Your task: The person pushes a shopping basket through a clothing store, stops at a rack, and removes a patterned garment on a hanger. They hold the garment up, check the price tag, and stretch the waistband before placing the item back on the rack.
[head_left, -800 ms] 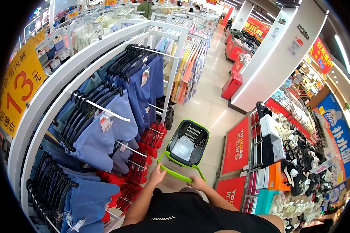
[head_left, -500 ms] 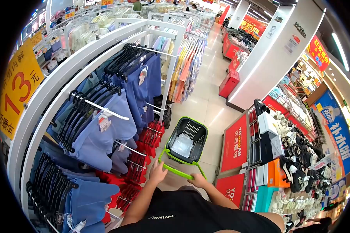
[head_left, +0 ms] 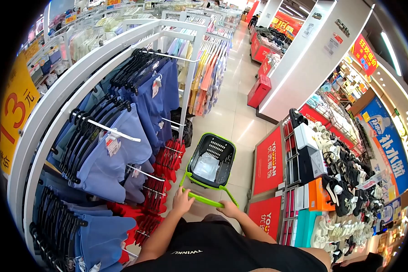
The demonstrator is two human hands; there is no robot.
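Note:
A black basket (head_left: 221, 153) with a green rim stands on the floor ahead of me, tilted toward me by its long green handle (head_left: 203, 199). Inside lies a clear plastic package (head_left: 206, 167). My left hand (head_left: 182, 201) is closed round the left end of the handle. Toward the handle's right end, my right hand (head_left: 229, 209) is wrapped round it too. Blue garments (head_left: 115, 154) on black hangers hang left of my left hand, with red garments (head_left: 165, 167) beside and below them.
A white rack frame (head_left: 45, 131) curves along the left. On the right are red panels (head_left: 268, 161) and a shelf of shoes (head_left: 344, 181). A white pillar (head_left: 299, 59) and a red box (head_left: 259, 90) stand further ahead, beside the tiled aisle (head_left: 229, 109).
The basket, both hands and the surroundings have shifted a little to the left in view. Both hands keep their hold on the handle.

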